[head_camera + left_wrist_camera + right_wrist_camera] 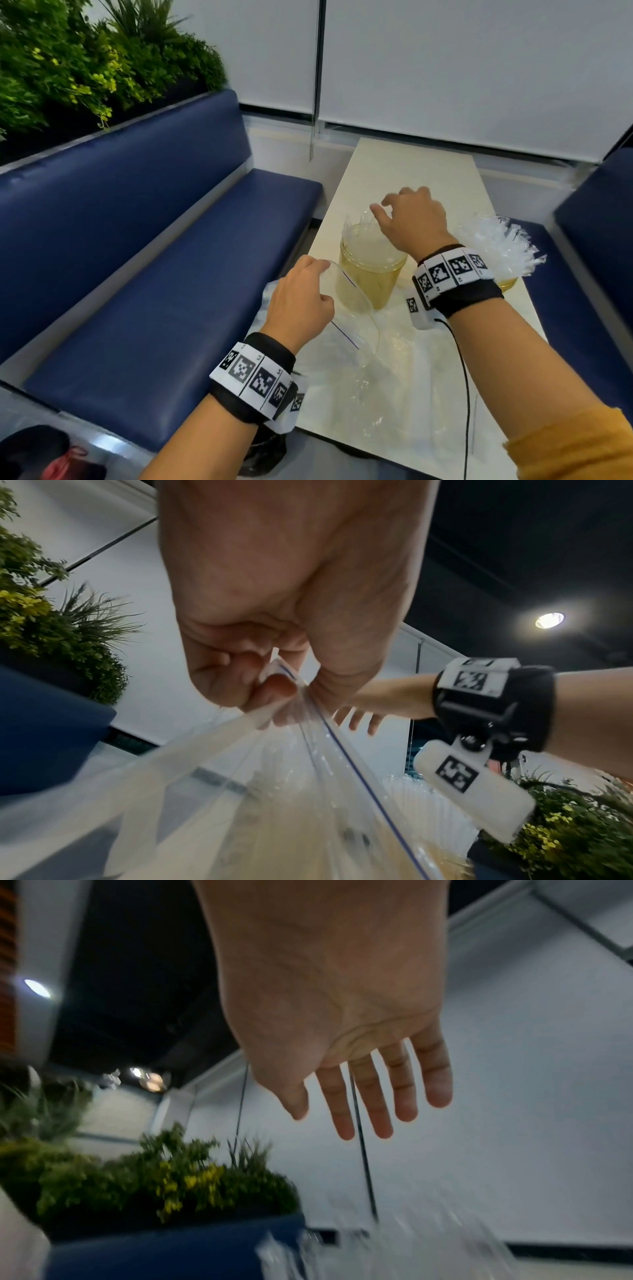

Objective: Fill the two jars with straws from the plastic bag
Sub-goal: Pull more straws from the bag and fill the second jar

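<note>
A clear jar stands mid-table with wrapped straws sticking out of it. My right hand hovers just over those straw tops, fingers loose and holding nothing; the right wrist view shows the hand with straight fingers above blurred straws. A second jar is mostly hidden behind my right wrist, with a bunch of straws fanning from it. The clear zip-top plastic bag lies on the near table. My left hand pinches its upper edge and lifts it beside the first jar.
The cream table is narrow, with blue padded benches on the left and right. Plants sit behind the left bench. A black cable hangs from my right wrist band. White blinds close off the far end.
</note>
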{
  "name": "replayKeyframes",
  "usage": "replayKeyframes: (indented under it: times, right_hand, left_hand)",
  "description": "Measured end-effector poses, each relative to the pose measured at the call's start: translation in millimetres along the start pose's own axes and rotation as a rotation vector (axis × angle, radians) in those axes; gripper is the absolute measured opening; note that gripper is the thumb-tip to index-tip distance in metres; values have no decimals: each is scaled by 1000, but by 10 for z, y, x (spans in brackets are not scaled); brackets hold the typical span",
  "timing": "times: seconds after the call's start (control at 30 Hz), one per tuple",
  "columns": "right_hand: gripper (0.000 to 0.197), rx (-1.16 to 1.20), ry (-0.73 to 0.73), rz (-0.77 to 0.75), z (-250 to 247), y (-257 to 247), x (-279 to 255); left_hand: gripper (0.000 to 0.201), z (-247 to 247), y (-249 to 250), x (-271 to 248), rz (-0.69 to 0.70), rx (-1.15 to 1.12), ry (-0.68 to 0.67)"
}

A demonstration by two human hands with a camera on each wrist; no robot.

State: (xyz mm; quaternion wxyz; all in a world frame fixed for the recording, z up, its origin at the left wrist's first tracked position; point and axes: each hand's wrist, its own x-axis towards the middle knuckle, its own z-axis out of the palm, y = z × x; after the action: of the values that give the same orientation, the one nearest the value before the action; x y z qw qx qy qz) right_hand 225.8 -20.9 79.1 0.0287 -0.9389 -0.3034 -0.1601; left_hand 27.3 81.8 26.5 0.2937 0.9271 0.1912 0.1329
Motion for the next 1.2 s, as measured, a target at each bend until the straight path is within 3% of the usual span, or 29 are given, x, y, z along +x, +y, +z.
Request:
replayKeyframes:
  times: [0.07, 0.1, 0.23, 0.33, 0.43, 0.57, 0.73, 1.2]
  right_hand:
    - [42, 117, 76, -13, -228, -42, -134]
    - [41, 197, 42, -37, -317, -78, -225]
    - [39, 468, -333, -207, -258, -286, -660]
    - [27, 347, -461, -259, 92, -430, -930]
    - [43, 149, -511, -225, 393, -514, -1120]
    - [50, -2, -499, -125, 681, -553, -1251]
    - [46, 194, -488, -13, 831, -498, -1267]
    - [38, 446, -191, 57, 393, -461, -1192]
  left_hand:
    - [58, -8, 27, 18, -1, -1, -4]
    - [60, -14, 42, 24, -4, -2, -8]
    - [63, -32, 92, 21, 11, 5, -30]
    - [60, -21, 141, -15, 44, 4, -55]
    - [61, 14, 179, -66, 73, 1, -76]
    - [60, 85, 182, -140, 96, -8, -80]
    - [59, 143, 186, -198, 90, -28, -72]
    - [63, 207, 188, -164, 79, 6, 1]
